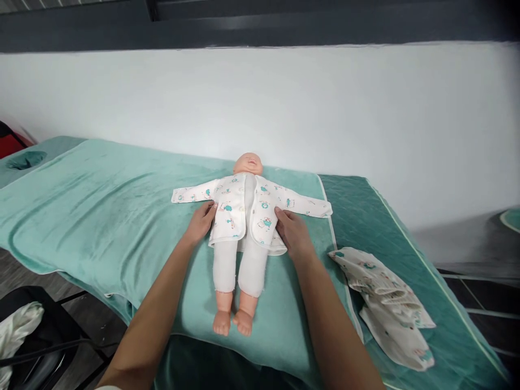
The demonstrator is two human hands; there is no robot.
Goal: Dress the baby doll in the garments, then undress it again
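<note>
A baby doll (254,268) lies on its back, its head toward the wall and its bare feet toward me. It has a white cloth body and wears a white printed baby jacket (265,206), open down the front with both sleeves spread out sideways. On the left, my left hand (201,221) is closed at the jacket's side edge, below the sleeve. My right hand (291,230) pinches the opposite side, thumb on top of the cloth; its other fingers are partly hidden. The doll's own hands are out of sight inside the sleeves.
Light green cover (122,206) drapes the padded bed, with a darker green part (349,197) on the right. Crumpled printed baby clothing (385,300) lies there. A white wall (260,103) runs behind. At lower left stands a black chair (44,325) with white cloth (20,330).
</note>
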